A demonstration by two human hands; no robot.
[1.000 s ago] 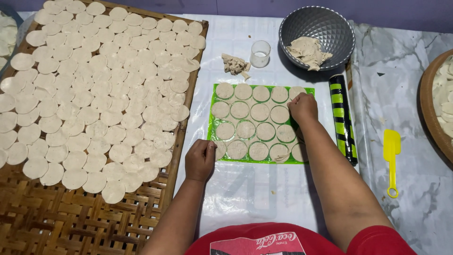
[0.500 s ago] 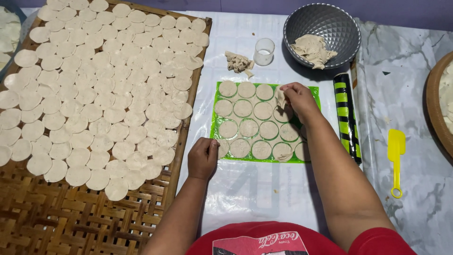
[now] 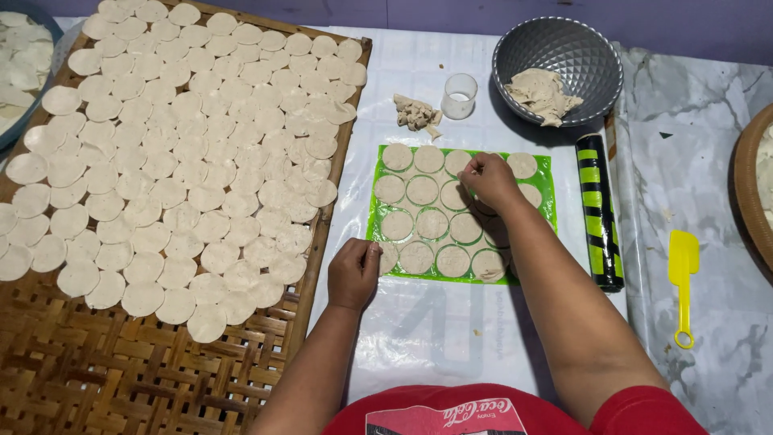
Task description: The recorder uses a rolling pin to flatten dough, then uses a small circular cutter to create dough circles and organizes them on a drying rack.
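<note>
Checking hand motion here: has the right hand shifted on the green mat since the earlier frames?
Yes. The right hand moved leftward along the green mat's top rows, away from the striped rolling pin.

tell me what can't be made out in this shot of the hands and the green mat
Head view, the only one:
- Right hand: its fingertips pinch something pale, too small to identify; hand and forearm cover the dough rounds beneath.
- Left hand: curled on the edge of the green mat, hiding its corner.
- Blue basin at left and woven tray at right: cut off by the frame edges.
</note>
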